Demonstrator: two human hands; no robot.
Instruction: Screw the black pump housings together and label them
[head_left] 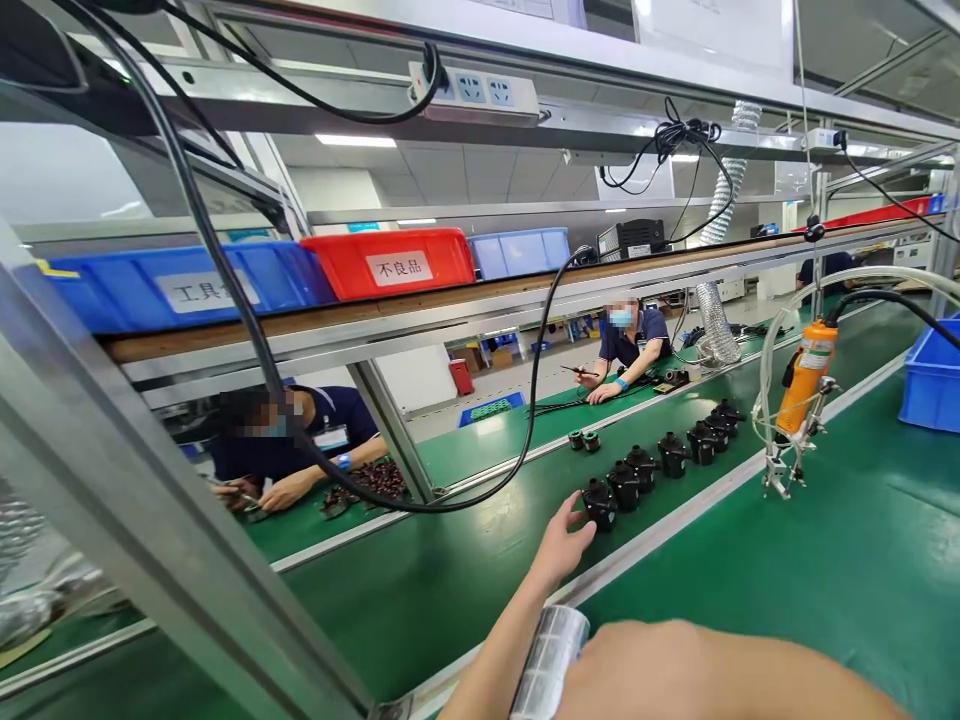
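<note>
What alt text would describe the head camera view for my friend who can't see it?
A person's left hand is at the near end of a row of black parts on a green workbench. An orange tool is to the right; two people work beyond.

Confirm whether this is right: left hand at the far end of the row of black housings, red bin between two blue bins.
Wrong end: the head view shows the left hand at the near end of the row of black housings. The red bin does sit between two blue bins.
</note>
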